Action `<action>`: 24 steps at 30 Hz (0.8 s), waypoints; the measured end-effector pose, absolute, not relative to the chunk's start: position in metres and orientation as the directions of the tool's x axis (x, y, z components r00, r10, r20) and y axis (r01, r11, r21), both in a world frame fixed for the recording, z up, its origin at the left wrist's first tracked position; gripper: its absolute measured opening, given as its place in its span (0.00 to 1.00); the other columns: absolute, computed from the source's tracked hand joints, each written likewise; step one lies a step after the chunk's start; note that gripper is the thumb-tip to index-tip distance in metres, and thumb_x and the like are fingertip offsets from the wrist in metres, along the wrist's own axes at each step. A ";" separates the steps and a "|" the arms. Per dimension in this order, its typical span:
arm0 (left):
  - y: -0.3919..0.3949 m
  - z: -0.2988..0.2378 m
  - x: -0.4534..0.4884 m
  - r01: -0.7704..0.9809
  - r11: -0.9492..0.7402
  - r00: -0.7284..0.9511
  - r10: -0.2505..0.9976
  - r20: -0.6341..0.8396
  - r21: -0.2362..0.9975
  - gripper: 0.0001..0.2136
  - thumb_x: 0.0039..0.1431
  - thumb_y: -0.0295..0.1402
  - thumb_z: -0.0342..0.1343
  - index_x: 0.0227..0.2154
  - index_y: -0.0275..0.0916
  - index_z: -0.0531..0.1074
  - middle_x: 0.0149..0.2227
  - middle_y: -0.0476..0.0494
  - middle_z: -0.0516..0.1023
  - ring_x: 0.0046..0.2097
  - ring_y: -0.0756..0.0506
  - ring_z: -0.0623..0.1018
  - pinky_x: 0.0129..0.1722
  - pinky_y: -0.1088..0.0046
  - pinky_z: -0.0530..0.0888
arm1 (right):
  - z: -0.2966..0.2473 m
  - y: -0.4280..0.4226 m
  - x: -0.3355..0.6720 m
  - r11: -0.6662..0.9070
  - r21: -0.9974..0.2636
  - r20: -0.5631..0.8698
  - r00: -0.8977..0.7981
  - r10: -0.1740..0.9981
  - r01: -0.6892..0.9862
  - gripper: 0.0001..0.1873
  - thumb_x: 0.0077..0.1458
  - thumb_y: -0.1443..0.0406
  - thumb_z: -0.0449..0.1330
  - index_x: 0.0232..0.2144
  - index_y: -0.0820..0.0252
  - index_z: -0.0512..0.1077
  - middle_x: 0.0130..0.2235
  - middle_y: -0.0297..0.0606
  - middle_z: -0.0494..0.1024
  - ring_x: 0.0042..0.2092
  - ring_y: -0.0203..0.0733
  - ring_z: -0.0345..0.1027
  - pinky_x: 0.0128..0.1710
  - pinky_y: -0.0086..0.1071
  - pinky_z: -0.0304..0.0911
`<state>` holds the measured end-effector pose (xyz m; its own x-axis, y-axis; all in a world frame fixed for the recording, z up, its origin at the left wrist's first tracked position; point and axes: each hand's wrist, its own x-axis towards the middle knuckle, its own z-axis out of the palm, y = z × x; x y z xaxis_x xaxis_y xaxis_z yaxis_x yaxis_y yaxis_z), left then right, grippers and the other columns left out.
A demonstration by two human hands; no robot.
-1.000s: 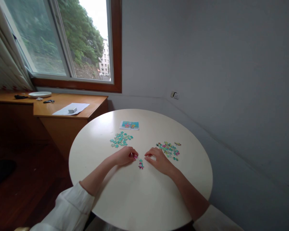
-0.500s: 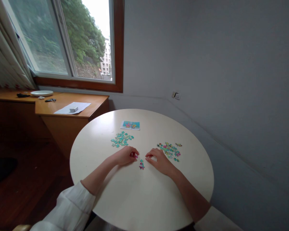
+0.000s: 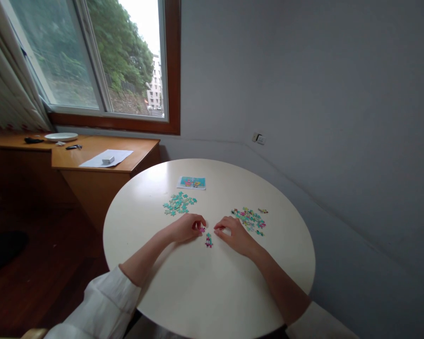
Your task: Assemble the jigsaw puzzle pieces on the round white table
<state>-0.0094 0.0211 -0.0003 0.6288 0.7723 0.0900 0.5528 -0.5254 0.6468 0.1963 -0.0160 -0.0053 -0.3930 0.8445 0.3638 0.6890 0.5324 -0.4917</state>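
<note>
Round table (image 3: 212,292) bears puzzle pieces (image 3: 178,203); also a card (image 3: 192,182).

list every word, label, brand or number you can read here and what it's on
No text can be read in this view.
Picture card: any print is too small.
Puzzle pieces: no lettering discernible.
Paper sheet and white box: no lettering discernible.

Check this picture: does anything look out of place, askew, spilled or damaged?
Nothing looks spilled or damaged among the small multicoloured puzzle pieces on the round white table. On the grey wall, the white rectangular wall fitting looks slightly odd: a dark gap parts it from the beige plate; I cannot tell whether it is loose.
</note>
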 end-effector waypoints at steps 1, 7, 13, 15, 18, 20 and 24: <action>0.021 -0.001 -0.009 0.548 -0.521 0.625 0.775 0.094 0.654 0.12 0.42 0.25 0.53 0.33 0.37 0.72 0.25 0.51 0.71 0.26 0.53 0.67 0.27 0.80 0.64 | -0.005 -0.016 0.196 0.531 -0.492 0.361 -0.393 0.846 0.690 0.04 0.50 0.65 0.57 0.28 0.58 0.72 0.30 0.35 0.73 0.35 0.37 0.65 0.40 0.35 0.54; 0.019 -0.004 -0.006 0.493 -0.513 0.628 0.769 0.120 0.703 0.09 0.43 0.25 0.52 0.30 0.36 0.71 0.25 0.51 0.69 0.26 0.54 0.66 0.26 0.81 0.63 | -0.002 -0.019 0.194 0.521 -0.497 0.340 -0.396 0.853 0.694 0.04 0.50 0.65 0.57 0.28 0.58 0.72 0.30 0.34 0.74 0.35 0.37 0.65 0.40 0.35 0.54; 0.019 -0.003 -0.005 0.471 -0.522 0.618 0.771 0.156 0.711 0.08 0.44 0.25 0.51 0.29 0.35 0.72 0.25 0.50 0.69 0.26 0.53 0.67 0.27 0.80 0.64 | -0.001 -0.020 0.192 0.525 -0.501 0.341 -0.401 0.850 0.688 0.04 0.50 0.65 0.57 0.28 0.58 0.72 0.30 0.35 0.73 0.35 0.37 0.65 0.39 0.35 0.54; 0.018 -0.001 -0.005 0.468 -0.534 0.614 0.770 0.176 0.705 0.09 0.44 0.24 0.50 0.29 0.35 0.73 0.26 0.49 0.69 0.27 0.53 0.67 0.28 0.80 0.65 | -0.001 -0.020 0.192 0.535 -0.494 0.352 -0.405 0.844 0.685 0.04 0.50 0.65 0.57 0.28 0.58 0.72 0.30 0.35 0.74 0.34 0.37 0.65 0.39 0.35 0.55; 0.018 0.001 -0.004 0.463 -0.552 0.603 0.769 0.209 0.693 0.10 0.45 0.24 0.49 0.29 0.35 0.74 0.28 0.47 0.70 0.29 0.52 0.69 0.31 0.79 0.67 | -0.001 -0.020 0.192 0.543 -0.485 0.363 -0.407 0.838 0.685 0.05 0.50 0.65 0.56 0.28 0.58 0.72 0.30 0.35 0.74 0.34 0.37 0.65 0.38 0.34 0.55; 0.019 0.001 -0.004 0.452 -0.544 0.586 0.778 0.224 0.707 0.09 0.46 0.24 0.50 0.28 0.35 0.74 0.28 0.46 0.70 0.29 0.52 0.69 0.31 0.79 0.67 | -0.001 -0.020 0.193 0.537 -0.489 0.357 -0.404 0.842 0.687 0.04 0.50 0.65 0.57 0.28 0.58 0.72 0.30 0.35 0.74 0.35 0.37 0.66 0.39 0.34 0.55; 0.022 -0.002 -0.004 0.403 -0.504 0.526 0.811 0.258 0.764 0.06 0.47 0.27 0.52 0.27 0.34 0.73 0.28 0.46 0.71 0.29 0.52 0.70 0.31 0.78 0.68 | -0.002 -0.019 0.193 0.524 -0.509 0.339 -0.401 0.851 0.683 0.04 0.50 0.66 0.57 0.29 0.58 0.72 0.30 0.34 0.74 0.35 0.37 0.66 0.39 0.34 0.54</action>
